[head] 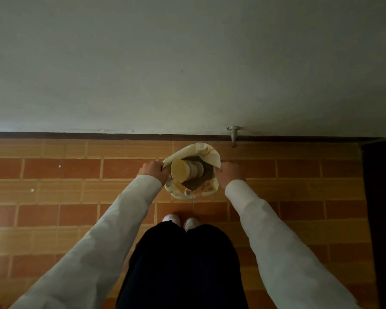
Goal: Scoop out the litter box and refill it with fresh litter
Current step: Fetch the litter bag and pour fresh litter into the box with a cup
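A cream and orange litter bag point(206, 153) stands open on the tiled floor near the wall. Inside it a pale yellow cup point(181, 169) lies on its side on dark grey litter point(193, 182). My left hand point(154, 171) grips the bag's left rim. My right hand point(228, 173) grips the bag's right rim. Both hands hold the mouth of the bag apart. No litter box is in view.
A grey wall point(187, 63) with a dark baseboard runs across just behind the bag. A metal door stop point(233, 132) sticks out of the baseboard right of the bag. A dark door or panel point(381, 208) stands at the right edge. My feet point(181, 220) are just before the bag.
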Tool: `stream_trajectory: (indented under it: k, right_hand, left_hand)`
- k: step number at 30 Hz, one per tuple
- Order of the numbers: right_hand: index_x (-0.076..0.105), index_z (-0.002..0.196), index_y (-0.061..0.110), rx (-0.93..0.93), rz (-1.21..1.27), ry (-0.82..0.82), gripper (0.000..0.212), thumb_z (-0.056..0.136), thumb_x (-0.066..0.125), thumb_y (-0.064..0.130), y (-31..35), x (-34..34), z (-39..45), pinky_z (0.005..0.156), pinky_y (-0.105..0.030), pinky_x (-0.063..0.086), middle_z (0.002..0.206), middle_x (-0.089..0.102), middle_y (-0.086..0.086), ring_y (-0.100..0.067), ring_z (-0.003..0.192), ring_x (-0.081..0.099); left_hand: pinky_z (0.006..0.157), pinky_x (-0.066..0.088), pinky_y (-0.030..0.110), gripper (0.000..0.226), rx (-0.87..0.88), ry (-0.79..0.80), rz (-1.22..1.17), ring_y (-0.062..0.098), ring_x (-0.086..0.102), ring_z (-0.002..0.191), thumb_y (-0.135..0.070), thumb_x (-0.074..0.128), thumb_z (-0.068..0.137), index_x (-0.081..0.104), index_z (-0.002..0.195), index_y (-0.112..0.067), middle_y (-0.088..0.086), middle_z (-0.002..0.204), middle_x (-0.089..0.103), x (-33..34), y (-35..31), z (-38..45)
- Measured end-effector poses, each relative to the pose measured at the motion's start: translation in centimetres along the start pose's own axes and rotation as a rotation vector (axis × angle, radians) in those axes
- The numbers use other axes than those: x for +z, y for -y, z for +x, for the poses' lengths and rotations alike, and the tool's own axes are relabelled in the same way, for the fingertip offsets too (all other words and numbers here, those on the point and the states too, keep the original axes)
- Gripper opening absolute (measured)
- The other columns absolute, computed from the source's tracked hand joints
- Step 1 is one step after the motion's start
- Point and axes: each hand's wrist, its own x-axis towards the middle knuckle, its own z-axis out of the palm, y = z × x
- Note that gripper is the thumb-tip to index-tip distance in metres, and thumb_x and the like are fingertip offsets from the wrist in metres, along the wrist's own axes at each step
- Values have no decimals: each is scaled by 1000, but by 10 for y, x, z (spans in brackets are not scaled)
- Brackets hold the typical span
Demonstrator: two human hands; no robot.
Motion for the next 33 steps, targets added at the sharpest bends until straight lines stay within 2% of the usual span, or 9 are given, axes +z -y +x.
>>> stream_trajectory:
  k: [5, 8, 14, 17, 19, 22, 24, 28, 33]
  right_hand:
    - [61, 88, 10, 9, -19, 75, 26, 99, 43, 24, 30, -69, -95, 66, -31, 45, 78, 55, -5, -26, 78, 57]
    - [58, 83, 12, 3, -8, 85, 27, 99, 42, 27, 48, -117, -161, 74, -36, 53, 79, 56, -7, -27, 80, 59]
    - [60, 97, 11, -64, -20, 88, 27, 99, 38, 27, 91, -207, -285, 86, -42, 53, 97, 60, -13, -30, 92, 60]
    - [61, 107, 7, -142, -48, 108, 31, 100, 37, 26, 116, -246, -336, 81, -37, 50, 103, 63, -16, -34, 97, 61]
    - [62, 108, 8, -203, -85, 86, 32, 100, 38, 28, 130, -264, -363, 78, -36, 48, 101, 62, -14, -34, 98, 61]
    - [64, 104, 7, -308, -187, 70, 34, 100, 39, 29, 154, -281, -396, 79, -37, 51, 100, 65, -15, -34, 94, 62]
    - [67, 103, 5, -371, -253, 74, 36, 99, 39, 29, 171, -285, -412, 79, -38, 51, 102, 66, -17, -34, 94, 63]
    - [67, 99, 7, -479, -364, 72, 37, 99, 38, 30, 214, -281, -440, 77, -35, 48, 99, 67, -15, -31, 91, 63]
    - [65, 94, 8, -613, -474, 118, 35, 98, 40, 32, 287, -248, -468, 69, -28, 40, 93, 65, -13, -28, 78, 56]
  left_hand:
    - [54, 36, 27, 31, -60, 3, -58, 26, 52, 67, -31, 48, 94, 70, 97, -9, 8, 73, 56, -66, -19, -92]
    - [47, 31, 25, 34, -73, -8, -108, 26, 50, 63, -31, 49, 93, 69, 89, -4, 8, 64, 53, -113, -32, -158]
    - [44, 29, 23, 30, -105, -45, -176, 22, 47, 56, -27, 49, 93, 69, 84, -6, 6, 63, 53, -204, -58, -294]
    - [44, 29, 23, 26, -129, -84, -206, 25, 49, 61, -25, 49, 93, 65, 78, -10, 8, 67, 55, -245, -64, -352]
    - [44, 28, 23, 25, -135, -114, -245, 20, 46, 55, -25, 49, 93, 59, 72, -15, 3, 60, 52, -265, -64, -384]
    - [44, 27, 23, 24, -168, -166, -282, 15, 45, 51, -25, 49, 92, 61, 74, -16, -1, 56, 49, -285, -53, -423]
    - [44, 30, 23, 25, -198, -190, -302, 20, 51, 57, -26, 49, 92, 68, 83, -13, 4, 62, 54, -295, -39, -441]
    - [56, 45, 27, 27, -256, -238, -390, 28, 63, 72, -32, 48, 93, 69, 88, -16, 10, 79, 67, -317, -5, -471]
    - [45, 35, 23, 19, -356, -316, -525, 15, 52, 56, -29, 50, 93, 60, 78, -22, -1, 66, 58, -346, 61, -497]
